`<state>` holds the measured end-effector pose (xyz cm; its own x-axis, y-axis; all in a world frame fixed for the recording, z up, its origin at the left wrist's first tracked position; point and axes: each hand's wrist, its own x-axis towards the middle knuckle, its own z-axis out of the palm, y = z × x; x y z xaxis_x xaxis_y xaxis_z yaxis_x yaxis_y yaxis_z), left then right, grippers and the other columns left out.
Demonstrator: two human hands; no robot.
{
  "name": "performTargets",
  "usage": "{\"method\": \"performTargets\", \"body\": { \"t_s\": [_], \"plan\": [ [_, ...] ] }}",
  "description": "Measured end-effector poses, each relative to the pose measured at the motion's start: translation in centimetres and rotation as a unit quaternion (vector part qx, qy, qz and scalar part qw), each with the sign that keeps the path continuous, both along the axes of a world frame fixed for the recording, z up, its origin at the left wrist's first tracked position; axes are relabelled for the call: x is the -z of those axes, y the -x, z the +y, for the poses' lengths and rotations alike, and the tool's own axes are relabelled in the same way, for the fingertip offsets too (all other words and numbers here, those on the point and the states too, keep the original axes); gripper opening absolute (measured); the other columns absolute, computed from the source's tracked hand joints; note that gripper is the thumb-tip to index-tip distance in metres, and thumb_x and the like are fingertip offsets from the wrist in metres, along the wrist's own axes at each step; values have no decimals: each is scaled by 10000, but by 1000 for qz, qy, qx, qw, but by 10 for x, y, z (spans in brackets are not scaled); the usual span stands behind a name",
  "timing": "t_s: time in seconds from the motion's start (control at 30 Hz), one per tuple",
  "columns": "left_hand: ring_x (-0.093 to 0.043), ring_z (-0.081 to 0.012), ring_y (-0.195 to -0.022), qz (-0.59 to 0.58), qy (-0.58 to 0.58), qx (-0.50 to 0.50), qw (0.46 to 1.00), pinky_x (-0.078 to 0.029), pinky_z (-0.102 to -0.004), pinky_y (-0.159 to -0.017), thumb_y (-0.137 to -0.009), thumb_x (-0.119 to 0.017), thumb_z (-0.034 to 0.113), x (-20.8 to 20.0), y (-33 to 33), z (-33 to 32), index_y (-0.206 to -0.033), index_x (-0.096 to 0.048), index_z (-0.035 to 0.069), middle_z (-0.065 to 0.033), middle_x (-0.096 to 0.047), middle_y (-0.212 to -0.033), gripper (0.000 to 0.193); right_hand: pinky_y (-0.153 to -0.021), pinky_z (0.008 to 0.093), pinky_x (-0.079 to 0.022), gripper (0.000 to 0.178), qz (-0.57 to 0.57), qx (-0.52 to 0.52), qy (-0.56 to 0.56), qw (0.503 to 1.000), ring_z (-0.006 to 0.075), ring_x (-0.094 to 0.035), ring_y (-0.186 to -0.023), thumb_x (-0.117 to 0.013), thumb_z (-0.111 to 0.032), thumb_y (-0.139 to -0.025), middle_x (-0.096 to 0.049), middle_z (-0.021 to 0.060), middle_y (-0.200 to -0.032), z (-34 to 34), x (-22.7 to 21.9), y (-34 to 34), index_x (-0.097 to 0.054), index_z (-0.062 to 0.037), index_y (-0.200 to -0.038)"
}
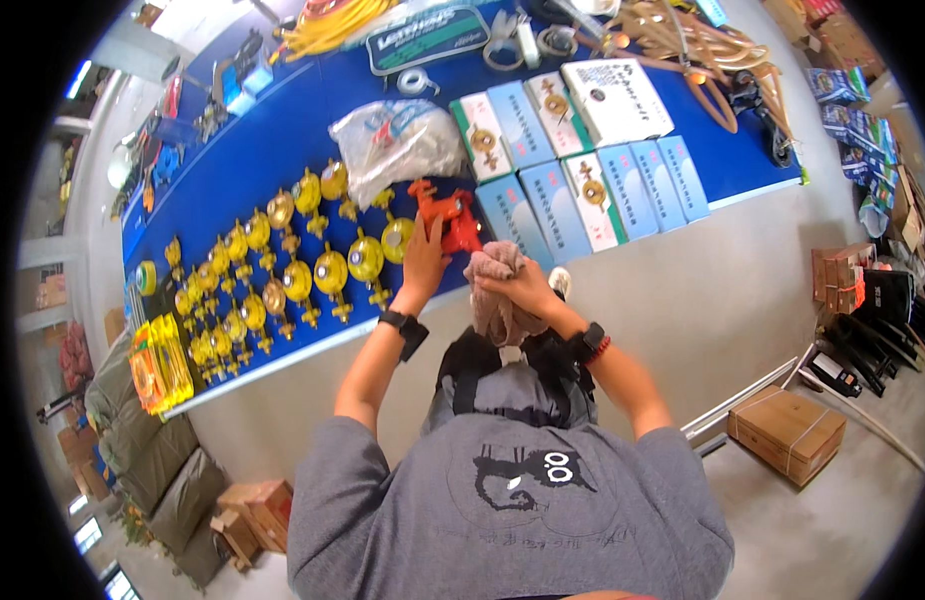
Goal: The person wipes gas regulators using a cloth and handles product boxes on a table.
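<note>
My left hand [422,262] is at the table's front edge, its fingers closed on one of the red metal gas regulators [462,228] grouped there. Bunched in my right hand [528,288] is a pinkish-brown cloth [495,262], held just right of the red pieces, with its lower end hanging over the edge. Left of my left hand, yellow round gas regulators [365,258] with brass fittings stand in rows. A crumpled clear plastic bag [397,145] lies behind the red pieces. Blue and white boxes [552,205] with regulator pictures sit to the right.
The blue table [282,125] also carries a white box [619,100], tan hoses [682,50], yellow hose [332,25], tape rolls [502,50] and orange-yellow packets [160,365] at the left corner. On the floor at right is a cardboard box [787,430] beside metal rods.
</note>
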<state>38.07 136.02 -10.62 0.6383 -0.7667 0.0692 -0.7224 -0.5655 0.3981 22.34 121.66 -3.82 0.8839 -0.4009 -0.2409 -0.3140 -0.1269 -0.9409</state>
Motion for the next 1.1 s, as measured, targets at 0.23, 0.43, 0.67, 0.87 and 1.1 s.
{"method": "performTargets", "body": {
  "t_s": [0.23,0.43,0.67,0.87,1.1],
  "plan": [
    [-427,-399,-1139,-135,-40,-77,987,-382,-399,-939,-625,-757,112,-20,13,-16,-1253,-372,35,-247,-360,-1299,741,-801,277,-455,425,-90,195,-168,962,147,-556,-917,-708,-250,-748,-591,71,-1004,-85,-12,46,-563,-8,-1065],
    [-500,-363,-1046,72,135,-9,988,-412,-385,-903,-737,-690,187,-97,92,-114,-1130,-478,-16,-209,-528,-1099,491,-808,290,-457,364,-160,284,-365,872,169,-546,-947,-650,-175,-789,-553,79,-1037,-177,-21,129,-530,-22,-1097],
    [-487,-221,-1117,540,114,90,829,-394,-336,-938,-765,-718,267,-85,280,-310,-1285,-369,10,-125,-485,-1226,677,-814,302,-462,307,-233,349,-395,817,167,-552,-940,-615,-175,-830,-549,71,-1024,-273,-46,248,-525,-18,-1078],
    [-512,-180,-1086,673,68,106,729,-424,-317,-907,-746,-736,188,-101,375,-418,-1269,-397,19,-94,-526,-1178,646,-839,288,-434,401,-204,431,-233,848,151,-521,-980,-657,-217,-811,-536,79,-1071,-358,-52,334,-528,4,-1120],
    [-602,-257,-969,523,117,135,834,-467,-331,-815,-712,-712,156,-83,391,-509,-1185,-464,41,-143,-615,-1030,546,-935,305,-383,457,-226,362,-380,821,160,-487,-1095,-547,-336,-888,-514,72,-1179,-442,-29,372,-476,-20,-1211]
  ]
}}
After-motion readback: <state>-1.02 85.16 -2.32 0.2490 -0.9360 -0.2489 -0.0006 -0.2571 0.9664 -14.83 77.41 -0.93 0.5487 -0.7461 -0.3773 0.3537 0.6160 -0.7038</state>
